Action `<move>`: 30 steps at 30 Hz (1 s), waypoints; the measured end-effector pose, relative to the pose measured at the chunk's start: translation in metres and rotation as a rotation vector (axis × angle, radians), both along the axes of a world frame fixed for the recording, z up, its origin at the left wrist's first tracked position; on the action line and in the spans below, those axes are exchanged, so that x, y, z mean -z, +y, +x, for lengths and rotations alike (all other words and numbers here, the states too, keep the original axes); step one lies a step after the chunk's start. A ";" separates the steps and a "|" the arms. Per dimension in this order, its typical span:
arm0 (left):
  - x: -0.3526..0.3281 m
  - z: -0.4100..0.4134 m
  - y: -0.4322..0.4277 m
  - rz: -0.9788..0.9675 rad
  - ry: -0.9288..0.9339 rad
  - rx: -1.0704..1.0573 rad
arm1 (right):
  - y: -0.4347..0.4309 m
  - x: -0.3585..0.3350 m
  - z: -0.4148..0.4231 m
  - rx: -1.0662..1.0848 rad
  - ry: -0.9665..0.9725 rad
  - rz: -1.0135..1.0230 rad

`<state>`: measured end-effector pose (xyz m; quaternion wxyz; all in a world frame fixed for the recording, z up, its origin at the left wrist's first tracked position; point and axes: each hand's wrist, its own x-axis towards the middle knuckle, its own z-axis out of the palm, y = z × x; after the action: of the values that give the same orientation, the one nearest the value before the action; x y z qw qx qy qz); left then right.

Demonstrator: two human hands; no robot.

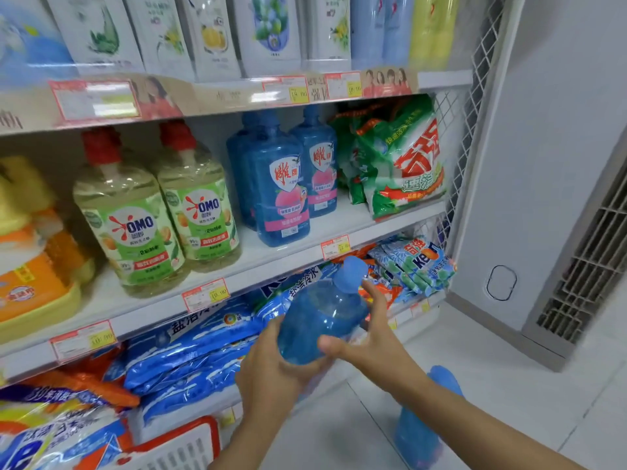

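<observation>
Blue bottle [322,320]: translucent plastic, smooth and glossy. Cap [351,273]: opaque plastic, matt. Detergent bags [190,354]: crinkled plastic film, glossy. Shelf [346,218]: smooth white finish. Side mesh [456,164]: white-coated metal wire.

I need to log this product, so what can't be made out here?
Head view, the blue bottle: no label shows on the side facing the camera; the left hand covers its base, the right hand its far side.
On the floor, the second blue bottle: blurred, partly behind the right forearm.
Shelf price tags: print too small, blurred.
The red-and-white basket: cut by the bottom edge.
</observation>
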<state>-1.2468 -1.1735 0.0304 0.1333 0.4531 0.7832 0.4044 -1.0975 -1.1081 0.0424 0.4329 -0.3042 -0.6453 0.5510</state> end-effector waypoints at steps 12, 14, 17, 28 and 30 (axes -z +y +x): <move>-0.101 -0.038 0.056 0.388 0.350 0.190 | 0.067 -0.100 -0.058 0.440 0.403 0.262; -0.101 -0.047 0.065 0.359 0.340 0.259 | 0.080 -0.105 -0.064 0.478 0.426 0.286; -0.099 -0.053 0.078 0.299 0.331 0.337 | 0.095 -0.104 -0.068 0.525 0.390 0.315; -0.089 -0.055 0.112 0.281 0.291 0.243 | 0.126 -0.116 -0.099 0.572 0.239 0.420; -0.087 -0.058 0.118 0.262 0.246 0.232 | 0.129 -0.118 -0.109 0.561 0.205 0.418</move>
<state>-1.3047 -1.0556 0.1176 0.0221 0.5997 0.6768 0.4264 -1.2064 -0.9790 0.1602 0.6823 -0.3178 -0.5887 0.2947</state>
